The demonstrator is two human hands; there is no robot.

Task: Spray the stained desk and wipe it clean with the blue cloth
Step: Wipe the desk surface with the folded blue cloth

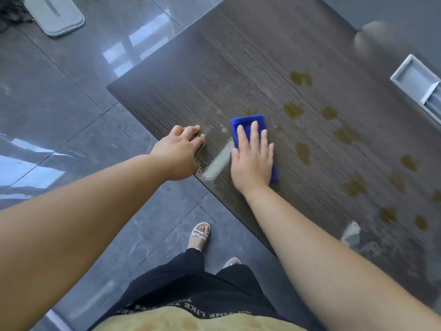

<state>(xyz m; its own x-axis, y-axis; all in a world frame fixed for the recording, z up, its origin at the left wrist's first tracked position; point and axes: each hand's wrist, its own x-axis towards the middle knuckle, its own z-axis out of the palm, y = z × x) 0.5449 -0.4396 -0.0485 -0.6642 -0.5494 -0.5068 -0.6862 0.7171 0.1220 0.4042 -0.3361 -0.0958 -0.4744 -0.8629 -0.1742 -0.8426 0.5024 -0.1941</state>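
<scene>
A dark wood-grain desk (214, 68) runs diagonally across the view. Several brownish stains (301, 151) dot its right half. A folded blue cloth (247, 121) lies flat on the desk under my right hand (253, 161), whose fingers are spread and pressing on it. A wet, shiny streak (218, 161) sits just left of the cloth near the desk's edge. My left hand (179, 154) rests on the desk's near edge, fingers curled over it, holding nothing. No spray bottle is in view.
A metal cable-box lid (417, 80) is set into the desk at the far right. Glossy grey floor tiles (71, 103) lie left of the desk, with a grey flat base (55, 13) at the top left. My sandalled feet (199, 235) stand by the desk's edge.
</scene>
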